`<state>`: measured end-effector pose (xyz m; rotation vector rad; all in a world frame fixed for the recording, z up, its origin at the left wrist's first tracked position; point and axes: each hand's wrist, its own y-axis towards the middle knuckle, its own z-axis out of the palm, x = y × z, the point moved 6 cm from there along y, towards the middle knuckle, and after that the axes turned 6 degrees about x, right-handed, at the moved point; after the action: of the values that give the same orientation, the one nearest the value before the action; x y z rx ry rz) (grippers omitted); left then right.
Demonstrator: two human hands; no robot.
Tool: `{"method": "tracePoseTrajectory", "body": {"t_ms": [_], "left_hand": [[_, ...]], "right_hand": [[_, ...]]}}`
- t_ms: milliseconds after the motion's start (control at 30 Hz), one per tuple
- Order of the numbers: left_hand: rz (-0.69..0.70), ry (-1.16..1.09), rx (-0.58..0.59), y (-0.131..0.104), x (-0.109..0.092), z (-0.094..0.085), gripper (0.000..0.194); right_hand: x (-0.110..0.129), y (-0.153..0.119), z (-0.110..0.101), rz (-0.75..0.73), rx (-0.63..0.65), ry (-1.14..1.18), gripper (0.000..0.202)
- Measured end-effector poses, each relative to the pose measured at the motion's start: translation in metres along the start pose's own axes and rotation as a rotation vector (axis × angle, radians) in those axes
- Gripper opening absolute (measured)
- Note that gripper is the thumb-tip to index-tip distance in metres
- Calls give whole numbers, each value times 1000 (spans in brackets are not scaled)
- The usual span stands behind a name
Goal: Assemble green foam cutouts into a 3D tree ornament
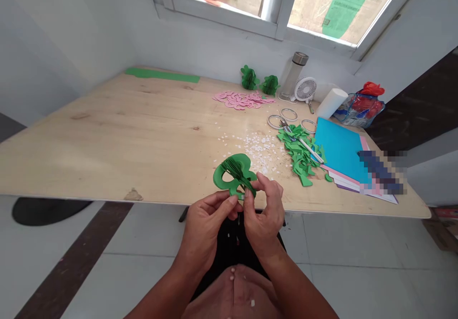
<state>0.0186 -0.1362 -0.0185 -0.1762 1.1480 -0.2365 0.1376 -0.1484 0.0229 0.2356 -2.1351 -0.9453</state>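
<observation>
A green layered paper cutout (239,159) with rounded lobes is held just over the table's front edge, its many sheets fanned in the middle. My left hand (209,219) pinches its lower left part between thumb and fingers. On the other side, my right hand (263,209) pinches the stacked layers at the lower right. A small whitish spot shows on the paper between the two thumbs. Small white paper bits (259,147) lie scattered on the table just beyond the hands.
Green paper scraps (302,157), with scissors (285,126) among them, lie right of the bits. Farther right are blue sheets (338,140). At the back stand green paper shapes (249,77), a bottle (293,76) and a fan (305,89), near pink cutouts (241,100).
</observation>
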Motion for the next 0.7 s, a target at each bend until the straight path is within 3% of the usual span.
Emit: {"method": "tracePoseTrajectory", "body": {"t_ms": [200,433,567,700], "left_hand": [[-48,91,142,2,-5,10,22],[-68,113,101,5,-3,10,23],[-37,121,62,7,-4,7,21],[22,155,6,7,-13,5,21]], "right_hand": [[-13,-1,2,200,34,55,35],[-29,-3,10,411,115,251,36],[-28,-1,9,358,143,232,32],[-12,4,-1,109,112,71,13]]}}
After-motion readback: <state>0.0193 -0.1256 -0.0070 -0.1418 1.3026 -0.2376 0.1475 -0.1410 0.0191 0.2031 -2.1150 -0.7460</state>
